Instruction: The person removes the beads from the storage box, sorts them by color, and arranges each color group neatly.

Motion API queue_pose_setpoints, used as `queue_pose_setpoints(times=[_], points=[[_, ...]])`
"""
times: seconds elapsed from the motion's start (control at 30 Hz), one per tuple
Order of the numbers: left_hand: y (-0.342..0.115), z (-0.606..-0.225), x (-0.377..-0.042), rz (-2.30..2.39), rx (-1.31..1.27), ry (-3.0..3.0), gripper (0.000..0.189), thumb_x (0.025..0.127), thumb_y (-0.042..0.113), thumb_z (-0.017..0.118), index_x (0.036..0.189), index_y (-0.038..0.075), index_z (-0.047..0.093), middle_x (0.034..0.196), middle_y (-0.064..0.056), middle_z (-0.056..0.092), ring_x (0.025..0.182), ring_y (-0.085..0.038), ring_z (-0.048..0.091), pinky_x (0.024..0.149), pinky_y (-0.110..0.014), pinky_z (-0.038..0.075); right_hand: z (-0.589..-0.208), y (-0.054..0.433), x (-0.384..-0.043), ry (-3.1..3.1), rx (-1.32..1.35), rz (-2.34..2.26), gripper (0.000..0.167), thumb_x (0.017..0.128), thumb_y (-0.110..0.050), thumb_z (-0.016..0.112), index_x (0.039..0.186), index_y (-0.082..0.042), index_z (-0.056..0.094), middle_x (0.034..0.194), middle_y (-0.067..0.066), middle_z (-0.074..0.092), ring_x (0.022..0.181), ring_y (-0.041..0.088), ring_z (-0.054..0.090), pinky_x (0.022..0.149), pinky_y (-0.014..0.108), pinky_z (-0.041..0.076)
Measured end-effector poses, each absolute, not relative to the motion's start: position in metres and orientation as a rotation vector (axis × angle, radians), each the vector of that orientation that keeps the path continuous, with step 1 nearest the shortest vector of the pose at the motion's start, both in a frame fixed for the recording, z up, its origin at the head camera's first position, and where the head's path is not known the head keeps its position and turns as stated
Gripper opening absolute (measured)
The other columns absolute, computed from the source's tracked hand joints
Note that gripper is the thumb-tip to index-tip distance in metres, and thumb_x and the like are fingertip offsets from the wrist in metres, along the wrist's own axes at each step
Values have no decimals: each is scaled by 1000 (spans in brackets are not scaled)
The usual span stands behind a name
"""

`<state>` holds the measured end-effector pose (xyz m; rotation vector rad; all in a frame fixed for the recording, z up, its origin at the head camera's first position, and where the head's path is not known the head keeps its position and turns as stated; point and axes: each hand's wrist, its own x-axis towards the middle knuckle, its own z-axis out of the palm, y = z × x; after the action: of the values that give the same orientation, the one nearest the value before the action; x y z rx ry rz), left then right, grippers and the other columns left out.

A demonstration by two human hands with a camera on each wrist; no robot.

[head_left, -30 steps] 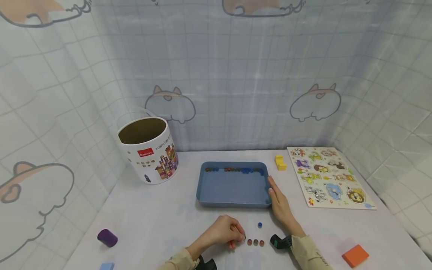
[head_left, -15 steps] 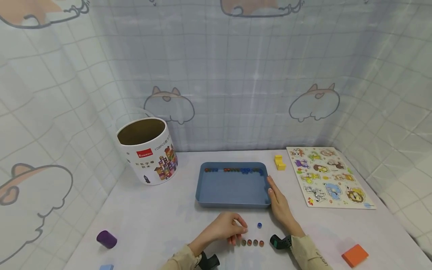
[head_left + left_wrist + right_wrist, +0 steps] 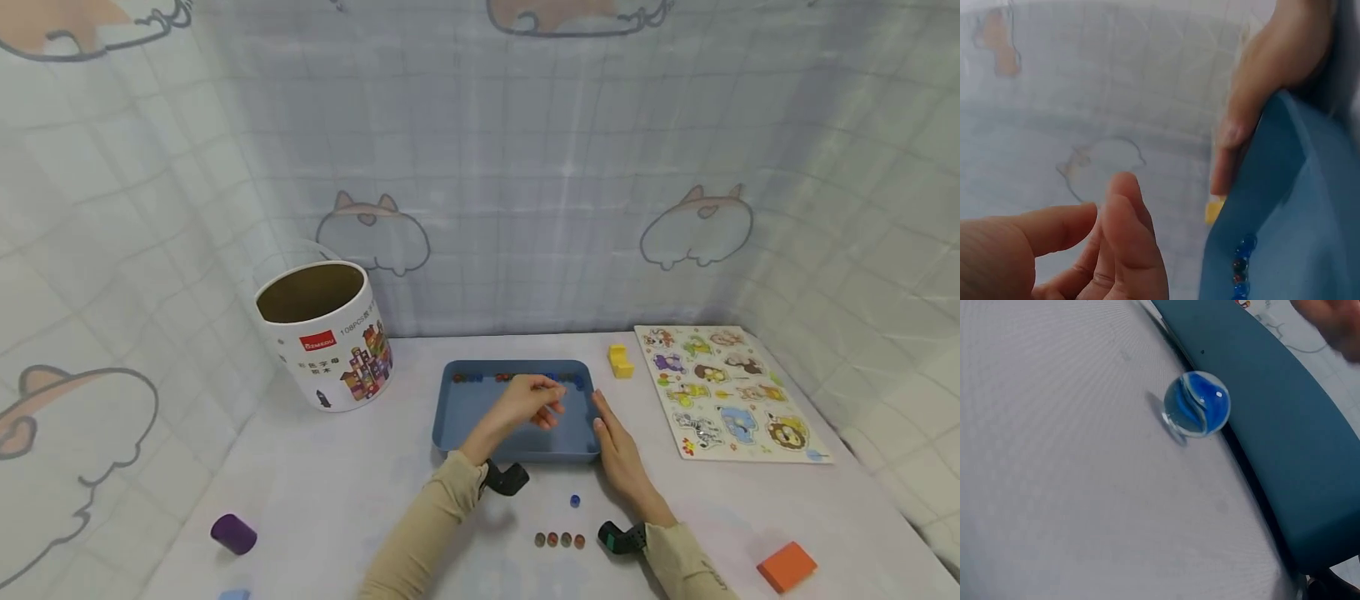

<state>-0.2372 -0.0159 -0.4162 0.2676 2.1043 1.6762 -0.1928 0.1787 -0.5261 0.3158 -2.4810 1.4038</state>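
Note:
My left hand (image 3: 531, 400) hovers over the blue tray (image 3: 472, 433) in the head view, fingers loosely bent. In the left wrist view its thumb (image 3: 1063, 228) comes close to the index fingertip, and nothing shows between them. My right hand (image 3: 622, 457) rests with straight fingers along the tray's right wall. Several marbles (image 3: 468, 378) line the tray's far side, partly hidden behind the left hand. On the table in front lies a row of several brownish marbles (image 3: 552, 540). A blue-swirled clear marble (image 3: 1197, 404) sits apart, between that row and the tray.
A white printed bucket (image 3: 333, 358) stands at the back left. Toward the right lie a yellow block (image 3: 621, 362), an animal puzzle board (image 3: 731, 400) and an orange block (image 3: 787, 567). A purple cylinder (image 3: 234, 534) and a light blue block (image 3: 235, 594) lie front left.
My left hand let go of a marble at the left end of the front row, then rose and moved forward over the tray. The right hand stayed on the tray's side.

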Motion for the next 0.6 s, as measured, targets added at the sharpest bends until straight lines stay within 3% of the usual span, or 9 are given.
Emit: queue_pose_setpoints(times=[0.27, 0.6], points=[[9, -433, -282, 1736, 133, 2097, 29, 98, 22, 59, 118, 2, 66, 105, -18, 71, 66, -11, 67, 83, -42, 58, -524, 177, -195, -2495, 307, 1398, 47, 108, -22, 32, 152, -6, 30, 159, 14, 27, 146, 39, 26, 102, -5, 6], [30, -455, -301, 1752, -48, 2139, 30, 95, 12, 60, 120, -5, 65, 105, -18, 72, 78, -19, 74, 66, -23, 59, -527, 176, -194, -2483, 319, 1413, 46, 107, -18, 34, 151, -4, 31, 158, 17, 27, 145, 41, 26, 102, -6, 6]])
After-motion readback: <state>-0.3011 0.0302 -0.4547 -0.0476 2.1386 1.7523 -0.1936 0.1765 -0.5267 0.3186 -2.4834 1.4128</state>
